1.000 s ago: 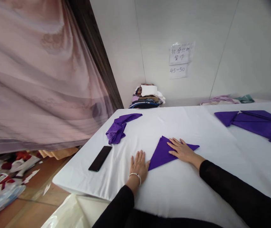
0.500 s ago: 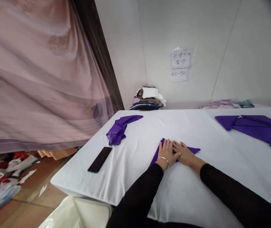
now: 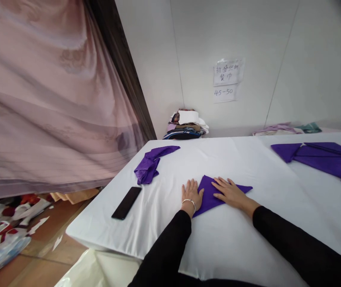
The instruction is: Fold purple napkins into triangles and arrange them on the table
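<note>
A purple cloth napkin [image 3: 209,194], folded into a pointed shape, lies flat on the white-covered table [image 3: 224,243] in front of me. My left hand [image 3: 192,194], with a bracelet at the wrist, rests open at the napkin's left edge, fingers spread, partly on the tablecloth. Flat on the napkin's right half lies my right hand [image 3: 230,193], open as well, covering part of the cloth. A thin purple point sticks out to the right beyond it.
A crumpled purple cloth [image 3: 148,165] and a black phone [image 3: 126,203] lie on the left of the table. Folded purple cloths [image 3: 322,158] sit at the right. Stacked fabrics [image 3: 187,124] stand behind the far edge. A pink curtain [image 3: 53,99] hangs at left.
My left hand has slid left from the napkin's middle to its left edge, uncovering the purple cloth between the hands. My right hand stays nearly in place.
</note>
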A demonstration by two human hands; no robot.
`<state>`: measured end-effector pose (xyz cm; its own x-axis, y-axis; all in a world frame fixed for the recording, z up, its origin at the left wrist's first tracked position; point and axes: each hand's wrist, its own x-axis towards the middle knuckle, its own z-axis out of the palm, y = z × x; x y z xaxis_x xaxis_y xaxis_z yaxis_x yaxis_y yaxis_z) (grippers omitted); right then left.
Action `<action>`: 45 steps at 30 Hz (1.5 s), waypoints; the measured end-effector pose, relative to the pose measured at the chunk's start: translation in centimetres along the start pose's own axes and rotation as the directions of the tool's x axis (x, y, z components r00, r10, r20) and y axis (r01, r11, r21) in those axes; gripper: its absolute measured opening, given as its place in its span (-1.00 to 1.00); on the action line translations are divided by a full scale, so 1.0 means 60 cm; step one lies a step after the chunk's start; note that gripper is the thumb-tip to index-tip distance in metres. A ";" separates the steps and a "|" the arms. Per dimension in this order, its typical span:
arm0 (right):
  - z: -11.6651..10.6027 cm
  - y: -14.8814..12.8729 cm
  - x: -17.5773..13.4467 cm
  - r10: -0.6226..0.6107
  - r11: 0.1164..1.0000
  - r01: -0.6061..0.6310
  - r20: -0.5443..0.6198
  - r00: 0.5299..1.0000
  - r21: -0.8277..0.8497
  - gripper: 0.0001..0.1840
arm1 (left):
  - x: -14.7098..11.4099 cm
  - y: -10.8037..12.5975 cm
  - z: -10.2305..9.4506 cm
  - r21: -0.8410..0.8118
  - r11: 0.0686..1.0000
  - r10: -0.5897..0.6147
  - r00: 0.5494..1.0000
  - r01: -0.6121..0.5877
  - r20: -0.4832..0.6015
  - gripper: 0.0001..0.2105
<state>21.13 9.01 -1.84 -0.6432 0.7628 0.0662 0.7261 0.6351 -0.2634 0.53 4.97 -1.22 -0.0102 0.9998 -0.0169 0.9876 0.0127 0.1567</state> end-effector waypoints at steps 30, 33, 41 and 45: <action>-0.017 0.000 -0.031 0.091 0.995 -0.091 0.000 0.996 0.038 -0.25 | -0.048 0.056 -0.025 0.003 0.968 0.250 0.968 -0.250 -0.023 -0.41; -0.021 0.023 -0.031 0.142 0.989 -0.142 0.005 0.990 0.030 -0.27 | -0.041 0.043 -0.007 0.004 0.983 0.182 0.982 -0.183 0.044 -0.32; -0.056 0.105 -0.046 0.519 0.850 -0.516 -0.003 0.855 -0.101 -0.32 | -0.043 0.036 -0.003 -0.005 0.986 0.167 0.985 -0.167 0.039 -0.29; -0.043 0.040 -0.038 0.324 0.938 -0.334 -0.110 0.940 -0.094 -0.29 | -0.042 0.036 0.001 -0.023 0.986 0.166 0.985 -0.165 0.040 -0.30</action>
<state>24.96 9.13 -0.18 -0.3427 0.9357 0.0833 0.9186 0.3524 -0.1788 2.68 2.47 -0.90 0.1597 0.9867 -0.0297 0.9719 -0.1519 0.1800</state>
